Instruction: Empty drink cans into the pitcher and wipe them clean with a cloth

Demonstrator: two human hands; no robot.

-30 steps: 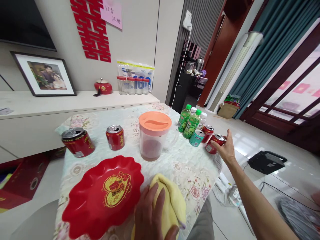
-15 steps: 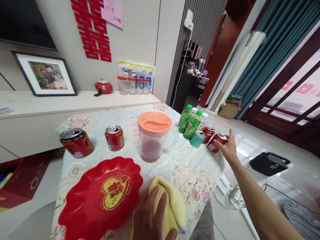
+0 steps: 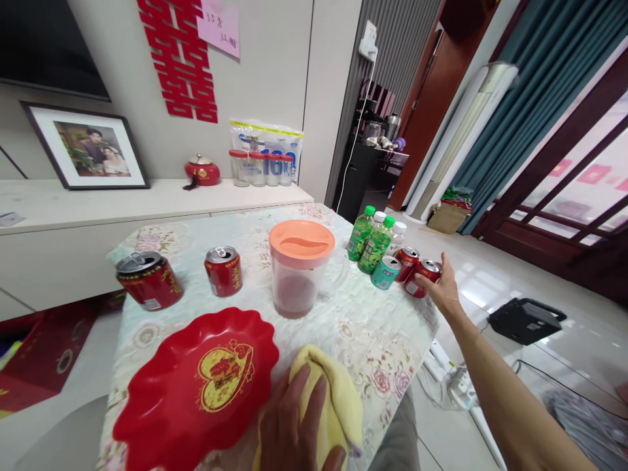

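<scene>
My right hand (image 3: 445, 290) reaches to the table's right edge and wraps a red drink can (image 3: 420, 277). Beside that can stand another red can (image 3: 407, 259), a teal can (image 3: 385, 271) and green bottles (image 3: 370, 240). My left hand (image 3: 296, 426) lies flat, fingers stretched, on a folded yellow cloth (image 3: 333, 401) at the near edge. A red scalloped plate (image 3: 196, 386) with a gold heart lies left of the cloth. A clear pitcher (image 3: 299, 268) with an orange lid stands mid-table.
Two more red cans (image 3: 223, 270) (image 3: 148, 280) stand at the table's left on the floral tablecloth (image 3: 363, 333). A low white cabinet (image 3: 73, 216) with a framed photo, a red pot and jars runs behind. A black device (image 3: 524, 319) and cables lie on the floor at right.
My right hand has kept its hold on the red can, which shifted slightly. My left hand stays on the yellow cloth. The view drifted a little.
</scene>
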